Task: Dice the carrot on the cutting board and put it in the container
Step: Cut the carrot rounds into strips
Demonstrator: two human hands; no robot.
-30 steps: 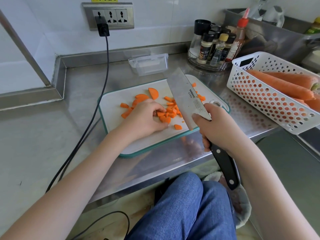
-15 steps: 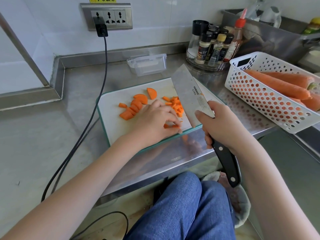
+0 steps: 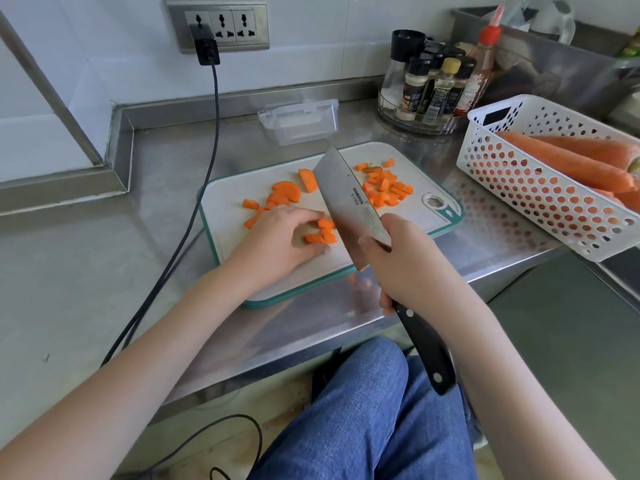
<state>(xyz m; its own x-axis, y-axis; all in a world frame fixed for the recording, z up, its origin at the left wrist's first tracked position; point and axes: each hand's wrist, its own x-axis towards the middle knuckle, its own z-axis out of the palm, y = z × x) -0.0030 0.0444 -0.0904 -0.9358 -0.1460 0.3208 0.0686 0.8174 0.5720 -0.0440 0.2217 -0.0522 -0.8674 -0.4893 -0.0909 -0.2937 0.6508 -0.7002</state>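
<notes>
Centre frame: cleaver (image 3: pixel 349 202) blade hides part of cutting board (image 3: pixel 228 188); blade print too small to read. Right hand (image 3: pixel 401 261) wrapped round handle. Left hand (image 3: pixel 280 237) fingers curled, pinching carrot pieces (image 3: pixel 322 233). Diced pile (image 3: pixel 386 188) right of blade. Clear container (image 3: pixel 299 121) above board. Spice-bottle labels illegible.

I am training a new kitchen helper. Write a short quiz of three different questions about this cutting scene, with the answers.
1. True or false: the clear container already holds diced carrot.
2. Which of the hands grips the cleaver: A) left hand, B) right hand?
3. Fill in: whole carrots lie in the white ____.

Key: 1 false, the dice are on the cutting board; 2 B; 3 basket.
</notes>
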